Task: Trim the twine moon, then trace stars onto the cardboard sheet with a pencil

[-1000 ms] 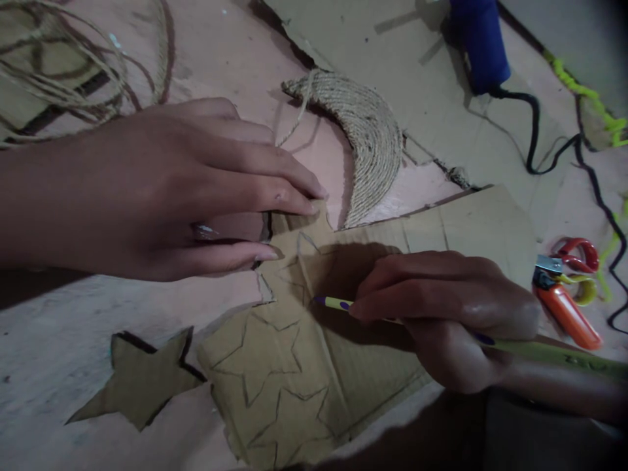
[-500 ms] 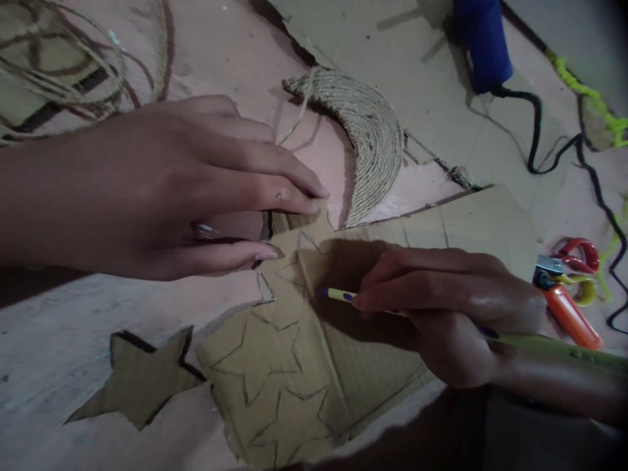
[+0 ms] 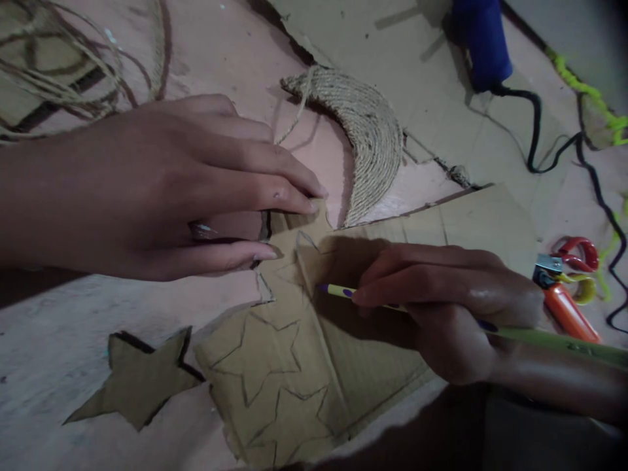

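Here the left hand (image 3: 161,190) lies flat, palm down, its fingers (image 3: 275,196) stretched out and slightly spread, the tips pressing on a small cardboard star template (image 3: 289,245) that sits on the upper left corner of the cardboard sheet (image 3: 343,353). The right hand (image 3: 451,307) comes in from the right, with thumb and fingers pinched together on a yellow-green pencil (image 3: 338,292) with purple dots; the pencil's tip touches the sheet just right of the template, and its long shaft runs back under the hand toward the right edge. The sheet rests on a pale pink floor (image 3: 59,340) in the middle of the view and bears several star outlines (image 3: 265,353) drawn in its lower left part. A cut-out star (image 3: 137,379) lies on the floor just left of the sheet, apart from it. Beyond the left fingers, a crescent wrapped in twine (image 3: 367,137) lies touching the sheet's upper edge. Loose twine (image 3: 63,72) coils at upper left. At the right edge lie an orange cutter (image 3: 569,314) and red-handled scissors (image 3: 579,252), close together. A blue tool (image 3: 483,42) with a black cord (image 3: 534,137) stands at the top, on another cardboard piece (image 3: 392,46).
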The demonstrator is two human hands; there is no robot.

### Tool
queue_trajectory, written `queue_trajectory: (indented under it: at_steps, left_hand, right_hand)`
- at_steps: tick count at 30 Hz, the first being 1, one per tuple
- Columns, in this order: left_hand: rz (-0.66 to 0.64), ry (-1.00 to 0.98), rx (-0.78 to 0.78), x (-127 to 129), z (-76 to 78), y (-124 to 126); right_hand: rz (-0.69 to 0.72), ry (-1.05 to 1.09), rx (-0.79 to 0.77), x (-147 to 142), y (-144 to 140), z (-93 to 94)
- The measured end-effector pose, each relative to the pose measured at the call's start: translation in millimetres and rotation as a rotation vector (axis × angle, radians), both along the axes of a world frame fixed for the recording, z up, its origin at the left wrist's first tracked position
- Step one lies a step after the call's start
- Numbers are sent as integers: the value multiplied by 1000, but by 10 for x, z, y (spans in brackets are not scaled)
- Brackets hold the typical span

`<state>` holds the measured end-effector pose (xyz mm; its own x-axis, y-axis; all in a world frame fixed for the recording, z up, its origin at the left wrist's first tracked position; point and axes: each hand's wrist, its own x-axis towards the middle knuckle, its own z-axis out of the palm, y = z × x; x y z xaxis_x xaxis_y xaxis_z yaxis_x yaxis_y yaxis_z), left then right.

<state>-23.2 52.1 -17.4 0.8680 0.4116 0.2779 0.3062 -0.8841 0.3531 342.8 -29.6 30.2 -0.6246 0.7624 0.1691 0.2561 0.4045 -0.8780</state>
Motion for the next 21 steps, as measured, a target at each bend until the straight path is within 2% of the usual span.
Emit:
queue_trajectory:
  at_steps: [3, 10, 13, 17, 21]
  left_hand:
    - [3, 2, -12, -7, -11, 3]
    - [-26, -17, -6, 1, -11, 11]
    - [-43, -14, 21, 19, 9, 12]
    - [-59, -12, 46, 38, 35, 17]
    - [-59, -1, 67, 39, 50, 22]
  right_hand:
    - [43, 16, -6, 8, 28, 5]
    - [-4, 97, 27, 100, 161, 49]
    - [-54, 165, 22, 57, 187, -8]
    - [12, 199, -53, -12, 192, -120]
    - [22, 214, -79, -5, 174, -192]
